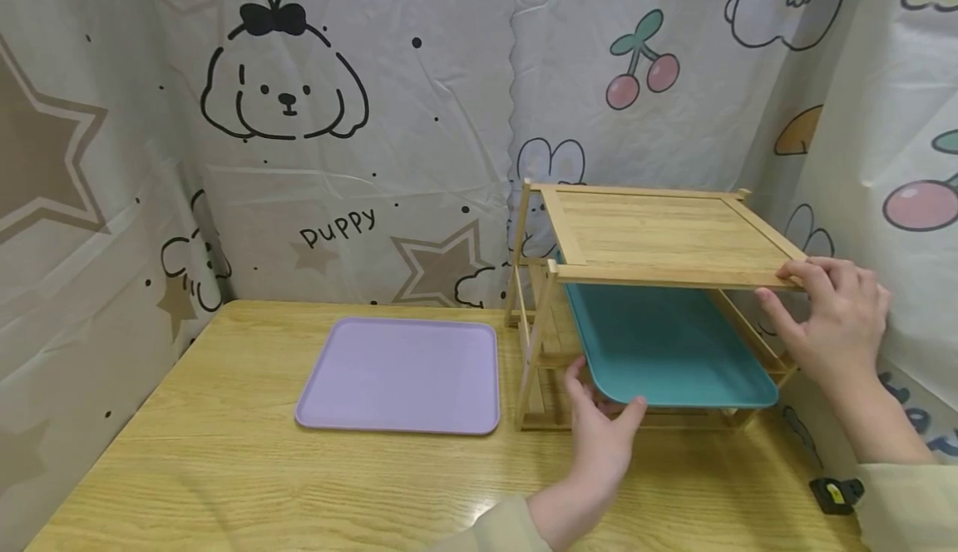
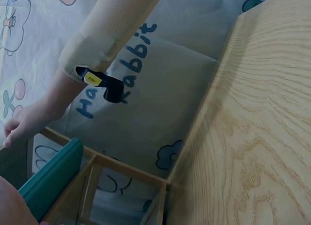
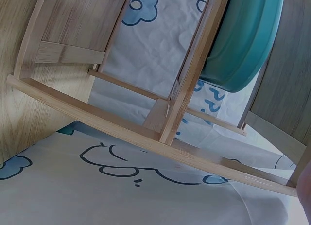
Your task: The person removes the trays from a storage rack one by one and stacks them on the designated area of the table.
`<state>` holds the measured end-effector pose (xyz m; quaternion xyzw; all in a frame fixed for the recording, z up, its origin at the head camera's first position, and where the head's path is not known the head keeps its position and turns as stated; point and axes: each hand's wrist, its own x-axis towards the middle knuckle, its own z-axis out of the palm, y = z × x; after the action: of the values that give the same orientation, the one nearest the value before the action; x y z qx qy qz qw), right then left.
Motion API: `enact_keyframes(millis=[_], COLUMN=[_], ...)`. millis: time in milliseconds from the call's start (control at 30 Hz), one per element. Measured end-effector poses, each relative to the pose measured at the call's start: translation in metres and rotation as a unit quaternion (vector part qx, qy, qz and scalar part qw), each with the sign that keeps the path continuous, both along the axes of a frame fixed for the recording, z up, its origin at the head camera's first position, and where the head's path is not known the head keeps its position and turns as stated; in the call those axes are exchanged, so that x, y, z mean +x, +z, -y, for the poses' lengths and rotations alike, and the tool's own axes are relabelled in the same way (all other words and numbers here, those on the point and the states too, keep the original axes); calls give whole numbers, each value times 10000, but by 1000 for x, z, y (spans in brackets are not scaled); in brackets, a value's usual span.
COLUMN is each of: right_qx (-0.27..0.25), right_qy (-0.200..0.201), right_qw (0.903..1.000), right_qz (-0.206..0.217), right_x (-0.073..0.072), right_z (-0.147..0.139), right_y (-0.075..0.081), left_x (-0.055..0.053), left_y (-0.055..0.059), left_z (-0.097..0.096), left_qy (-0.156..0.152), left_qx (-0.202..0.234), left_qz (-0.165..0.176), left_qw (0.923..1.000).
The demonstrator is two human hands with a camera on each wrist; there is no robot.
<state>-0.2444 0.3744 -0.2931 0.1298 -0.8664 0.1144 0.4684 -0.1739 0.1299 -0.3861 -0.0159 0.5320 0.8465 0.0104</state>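
Note:
A teal tray (image 1: 674, 352) lies in the wooden rack (image 1: 659, 224), under its top board, its front edge sticking out toward me. My left hand (image 1: 599, 444) grips this tray at the front left corner, thumb at the rim and fingers beneath. At the rack's front right top corner, my right hand (image 1: 841, 315) holds the board's edge, fingers over it and thumb lower down. The right wrist view shows the tray's end (image 3: 243, 45) beside a wooden crossbar (image 3: 194, 69). Part of the left hand's fingers is hidden under the tray.
A lavender tray (image 1: 404, 377) lies flat on the wood-grain table (image 1: 299, 485), left of the rack. Printed curtains (image 1: 441, 103) hang behind and on both sides, close to the rack's right side. A small black device with a yellow label (image 1: 834, 494) sits at the right sleeve.

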Motion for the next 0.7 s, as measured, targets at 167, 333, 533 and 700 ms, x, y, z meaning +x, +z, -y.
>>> enact_keyframes(millis=[167, 333, 533, 700], right_qx=[11, -21, 30, 74], right_qy=[20, 35, 34, 99], right_qw=[10000, 10000, 10000, 9999], right_qz=[-28, 9, -74, -98], right_x=[0, 2, 2, 0], right_z=[0, 0, -2, -1], right_y=[0, -1, 0, 1], left_x=[2, 12, 26, 33], left_y=[1, 0, 5, 9], left_z=[1, 4, 10, 19], left_qy=[20, -53, -103, -200], left_qx=[179, 367, 621, 883], left_qz=[73, 124, 251, 416], left_qw=[9998, 9992, 9977, 9950])
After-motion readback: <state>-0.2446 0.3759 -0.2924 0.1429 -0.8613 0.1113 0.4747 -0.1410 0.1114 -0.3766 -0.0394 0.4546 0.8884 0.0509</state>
